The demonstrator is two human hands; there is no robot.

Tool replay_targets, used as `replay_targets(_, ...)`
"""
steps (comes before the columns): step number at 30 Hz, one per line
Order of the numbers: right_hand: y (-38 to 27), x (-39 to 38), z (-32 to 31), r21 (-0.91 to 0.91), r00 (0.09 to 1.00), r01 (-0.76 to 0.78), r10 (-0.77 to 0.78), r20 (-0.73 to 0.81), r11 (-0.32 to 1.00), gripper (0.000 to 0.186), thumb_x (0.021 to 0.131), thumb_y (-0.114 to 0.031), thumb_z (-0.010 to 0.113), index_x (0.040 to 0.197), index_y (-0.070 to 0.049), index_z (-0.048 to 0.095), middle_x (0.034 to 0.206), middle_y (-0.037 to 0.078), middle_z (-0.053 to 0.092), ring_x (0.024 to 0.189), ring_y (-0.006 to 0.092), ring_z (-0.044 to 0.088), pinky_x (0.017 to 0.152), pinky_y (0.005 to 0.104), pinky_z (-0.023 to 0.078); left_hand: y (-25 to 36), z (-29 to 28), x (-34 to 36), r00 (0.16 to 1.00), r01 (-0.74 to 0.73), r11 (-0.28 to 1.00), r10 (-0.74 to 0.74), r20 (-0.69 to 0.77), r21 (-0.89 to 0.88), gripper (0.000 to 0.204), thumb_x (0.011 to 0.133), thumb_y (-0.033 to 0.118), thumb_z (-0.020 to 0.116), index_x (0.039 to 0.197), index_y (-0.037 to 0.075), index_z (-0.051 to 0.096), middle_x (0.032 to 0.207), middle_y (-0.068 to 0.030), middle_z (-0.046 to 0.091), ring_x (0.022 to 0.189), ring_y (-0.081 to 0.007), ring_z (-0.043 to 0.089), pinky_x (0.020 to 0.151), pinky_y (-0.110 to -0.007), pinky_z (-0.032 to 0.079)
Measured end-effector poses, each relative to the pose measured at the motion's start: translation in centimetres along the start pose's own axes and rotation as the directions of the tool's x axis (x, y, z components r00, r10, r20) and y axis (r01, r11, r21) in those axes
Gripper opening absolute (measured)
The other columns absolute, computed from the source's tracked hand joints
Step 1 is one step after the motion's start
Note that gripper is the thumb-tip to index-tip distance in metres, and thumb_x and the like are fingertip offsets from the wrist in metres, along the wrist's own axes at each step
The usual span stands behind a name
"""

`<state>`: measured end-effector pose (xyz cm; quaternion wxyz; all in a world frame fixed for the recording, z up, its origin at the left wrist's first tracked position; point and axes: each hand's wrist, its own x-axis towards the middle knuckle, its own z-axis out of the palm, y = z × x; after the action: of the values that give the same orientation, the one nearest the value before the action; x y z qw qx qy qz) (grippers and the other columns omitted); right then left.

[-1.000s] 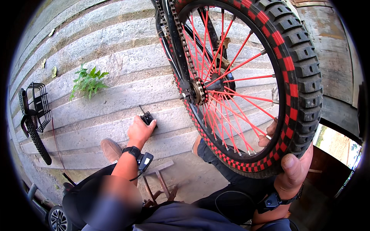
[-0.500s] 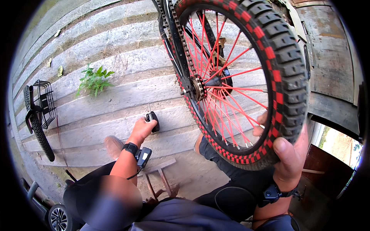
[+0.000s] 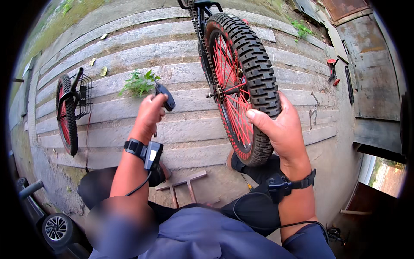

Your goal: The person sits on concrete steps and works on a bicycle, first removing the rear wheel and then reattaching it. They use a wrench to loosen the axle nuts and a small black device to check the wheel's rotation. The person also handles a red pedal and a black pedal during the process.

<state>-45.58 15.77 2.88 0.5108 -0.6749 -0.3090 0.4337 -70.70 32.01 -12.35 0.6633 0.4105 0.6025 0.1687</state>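
Note:
My left hand [image 3: 152, 113] is closed on a black folding multi-tool [image 3: 165, 98] with a thin metal shaft sticking out of its far end. It is held above the stone slabs, left of the bicycle and close to a green plant [image 3: 139, 83]. My right hand [image 3: 282, 129] grips the knobbly tyre [image 3: 254, 60] of a bicycle wheel, thumb on the near side and fingers hidden behind the rubber. The wheel has red spokes [image 3: 225, 64] and a red-and-black checkered sidewall. A chain [image 3: 204, 52] runs along the frame to the sprocket [image 3: 219, 93] at the hub.
At the left stands another red-spoked wheel [image 3: 73, 140] on a fork, beside a wire basket [image 3: 87, 96]. A low wooden frame [image 3: 192, 190] and a yellow-handled tool [image 3: 249, 186] lie near my legs. Wrenches [image 3: 314, 111] lie on the right slabs. A car wheel [image 3: 57, 227] is at lower left.
My left hand has lifted the multi-tool off the slabs, up and away from me. The wheel, still in my right hand, shows more of its tread, and the view has shifted.

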Motion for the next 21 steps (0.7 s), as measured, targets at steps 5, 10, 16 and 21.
replay_targets(5, -0.4, -1.8, -1.3, 0.093, 0.998, -0.051, 0.053, -0.018, 0.994, 0.038, 0.082, -0.018, 0.076, 0.112, -0.001, 0.058, 0.092, 0.003, 0.066, 0.076, 0.0087, 0.060, 0.071, 0.0257, 0.051, 7.2, -1.9, -5.6, 0.978, -0.206, 0.977, 0.205, -0.021, -0.049, 0.019, 0.090, 0.027, 0.063, 0.089, 0.011, 0.054, 0.070, 0.0020, 0.054, 0.049, -0.0044, 0.047, 0.039, -0.018, 0.029)
replay_targets(10, 1.0, -3.7, -1.9, 0.227, 0.998, -0.069, 0.066, 0.021, 0.971, 0.032, 0.085, -0.018, 0.073, 0.108, -0.002, 0.058, 0.087, 0.002, 0.064, 0.070, 0.0096, 0.060, 0.064, 0.0262, 0.050, 11.4, -3.3, -12.3, 0.917, -0.389, 0.899, 0.399, 0.011, -0.201, 0.019, 0.090, 0.025, 0.063, 0.090, 0.007, 0.057, 0.073, 0.0006, 0.055, 0.053, -0.0052, 0.047, 0.040, -0.019, 0.030)
replay_targets(16, 2.8, -6.2, -1.8, 0.124, 0.998, -0.032, 0.024, 0.060, 0.992, 0.037, 0.085, -0.020, 0.073, 0.111, 0.000, 0.055, 0.087, 0.002, 0.063, 0.074, 0.0090, 0.060, 0.069, 0.0262, 0.050, 9.5, -2.1, -15.4, 0.919, -0.355, 0.883, 0.390, 0.058, -0.307, 0.020, 0.089, 0.026, 0.064, 0.087, 0.009, 0.054, 0.072, 0.0003, 0.054, 0.053, -0.0058, 0.047, 0.040, -0.020, 0.030)
replay_targets(21, 2.1, -5.9, -2.5, 0.204, 0.998, -0.063, 0.058, 0.030, 0.977, 0.037, 0.087, -0.021, 0.073, 0.112, -0.001, 0.055, 0.088, 0.002, 0.063, 0.074, 0.0096, 0.060, 0.072, 0.0266, 0.050, 7.8, 1.5, -16.1, 0.943, -0.243, 0.942, 0.285, 0.169, -0.230, 0.020, 0.089, 0.024, 0.063, 0.095, 0.008, 0.053, 0.075, 0.0017, 0.052, 0.053, -0.0050, 0.048, 0.040, -0.018, 0.031)
